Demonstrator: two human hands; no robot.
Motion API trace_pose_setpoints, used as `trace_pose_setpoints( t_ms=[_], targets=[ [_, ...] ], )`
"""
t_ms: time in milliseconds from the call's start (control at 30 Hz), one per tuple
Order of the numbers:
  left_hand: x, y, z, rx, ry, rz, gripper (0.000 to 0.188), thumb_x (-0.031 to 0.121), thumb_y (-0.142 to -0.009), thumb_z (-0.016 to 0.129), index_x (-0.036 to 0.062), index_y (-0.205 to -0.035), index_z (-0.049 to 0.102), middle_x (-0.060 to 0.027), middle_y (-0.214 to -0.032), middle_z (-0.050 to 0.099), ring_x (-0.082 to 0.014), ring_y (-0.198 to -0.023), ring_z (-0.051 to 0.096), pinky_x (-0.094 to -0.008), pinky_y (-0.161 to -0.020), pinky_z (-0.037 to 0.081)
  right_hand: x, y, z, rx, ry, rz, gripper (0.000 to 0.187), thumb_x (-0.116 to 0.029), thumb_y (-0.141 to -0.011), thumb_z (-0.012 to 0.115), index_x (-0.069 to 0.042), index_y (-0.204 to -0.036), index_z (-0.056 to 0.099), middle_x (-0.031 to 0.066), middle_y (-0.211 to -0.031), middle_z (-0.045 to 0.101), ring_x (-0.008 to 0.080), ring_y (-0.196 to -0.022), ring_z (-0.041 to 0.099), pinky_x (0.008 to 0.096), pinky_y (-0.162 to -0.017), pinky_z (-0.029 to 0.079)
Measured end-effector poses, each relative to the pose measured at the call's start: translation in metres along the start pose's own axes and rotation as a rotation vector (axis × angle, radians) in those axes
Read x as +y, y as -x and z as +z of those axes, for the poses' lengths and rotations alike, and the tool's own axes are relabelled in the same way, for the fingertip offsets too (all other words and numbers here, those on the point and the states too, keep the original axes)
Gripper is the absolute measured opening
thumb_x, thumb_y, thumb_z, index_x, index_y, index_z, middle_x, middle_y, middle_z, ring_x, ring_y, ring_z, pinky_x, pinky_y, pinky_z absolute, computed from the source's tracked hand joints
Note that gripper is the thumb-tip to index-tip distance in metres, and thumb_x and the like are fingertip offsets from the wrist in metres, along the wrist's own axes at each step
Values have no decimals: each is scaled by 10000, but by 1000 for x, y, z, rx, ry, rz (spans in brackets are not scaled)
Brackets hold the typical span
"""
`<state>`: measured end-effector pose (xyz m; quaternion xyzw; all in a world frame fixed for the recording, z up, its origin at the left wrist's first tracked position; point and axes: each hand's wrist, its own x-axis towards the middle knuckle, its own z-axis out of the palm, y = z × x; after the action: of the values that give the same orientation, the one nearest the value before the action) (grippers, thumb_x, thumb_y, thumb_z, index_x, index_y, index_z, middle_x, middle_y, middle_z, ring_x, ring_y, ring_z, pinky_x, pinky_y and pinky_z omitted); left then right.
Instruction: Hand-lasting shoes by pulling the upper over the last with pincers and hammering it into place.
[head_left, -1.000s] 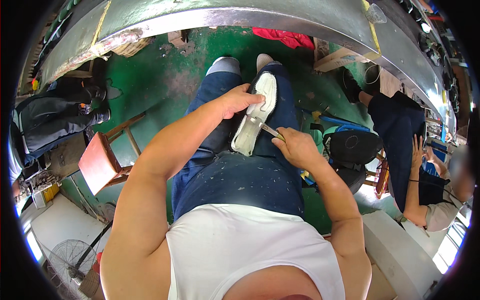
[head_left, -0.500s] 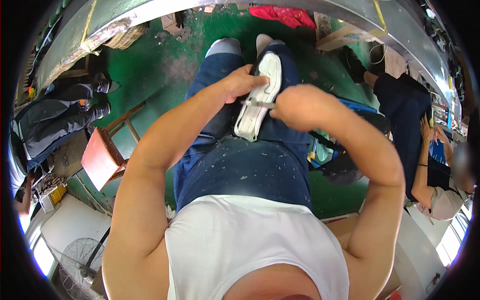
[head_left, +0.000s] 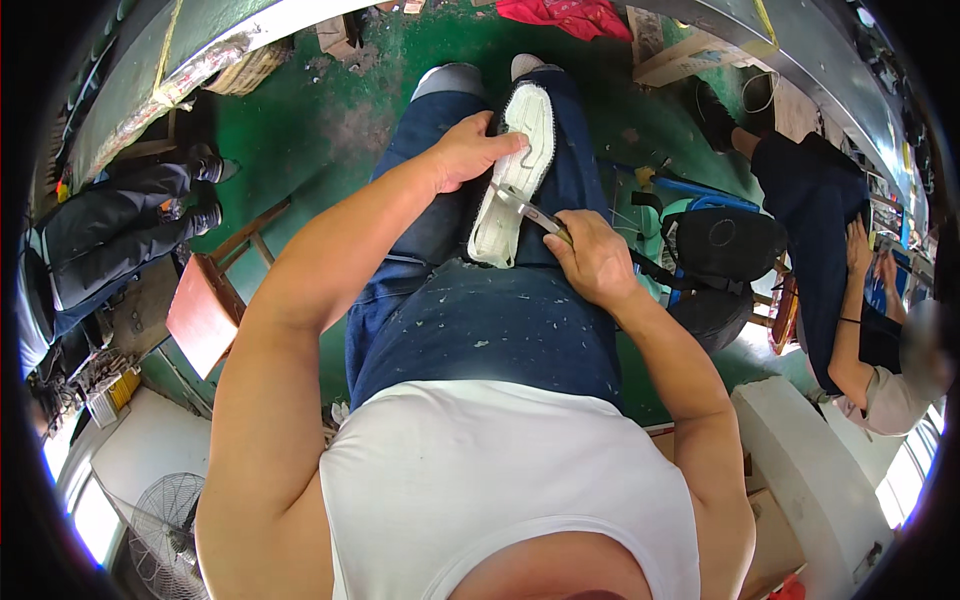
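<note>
A shoe (head_left: 528, 118) lies bottom up along my thighs, its white underside bordered by a dark stitched edge, with a thin dark curved line near the middle. My left hand (head_left: 472, 152) grips it from the left side, thumb pressed on the white surface and the other fingers partly hidden. In my right hand (head_left: 597, 258) are metal pincers (head_left: 535, 212), held by the handle, their head at the left part of the shoe's middle. Whether the jaws bite on anything is too small to tell.
Above my knees runs a metal-edged bench (head_left: 330, 22). A red stool (head_left: 205, 312) stands left, a black bag (head_left: 725, 245) right. A co-worker's legs (head_left: 815, 215) are at far right, another person's legs (head_left: 130, 215) at far left. A fan (head_left: 165, 530) is at lower left.
My right hand has turned and lowered toward my lap, so the pincers now slant up to the left. The shoe and my left hand have shifted slightly upward and left.
</note>
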<state>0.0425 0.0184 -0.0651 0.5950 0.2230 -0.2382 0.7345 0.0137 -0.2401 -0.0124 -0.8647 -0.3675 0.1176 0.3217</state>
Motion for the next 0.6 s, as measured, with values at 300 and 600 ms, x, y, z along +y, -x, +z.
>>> trace_pose_setpoints(
  t_ms=[300,600],
  targets=[
    [-11,52,29,-53,-216,254,810,177,-927,679,77,-1569,197,-148,-1390,540,-237,-1242,552,-359,-1047,448,-8,30,-30,-284,29,286,290,-302,-976,591,-13,-950,590,204,-862,632,403,-833,640,472,-749,520],
    [-29,40,42,170,-115,191,877,111,-882,690,32,-1568,149,-182,-1430,465,-234,-1319,469,-345,-1117,367,-34,29,-40,-337,191,104,293,-284,-977,592,8,-963,582,199,-852,627,378,-829,654,445,-760,541]
  ],
)
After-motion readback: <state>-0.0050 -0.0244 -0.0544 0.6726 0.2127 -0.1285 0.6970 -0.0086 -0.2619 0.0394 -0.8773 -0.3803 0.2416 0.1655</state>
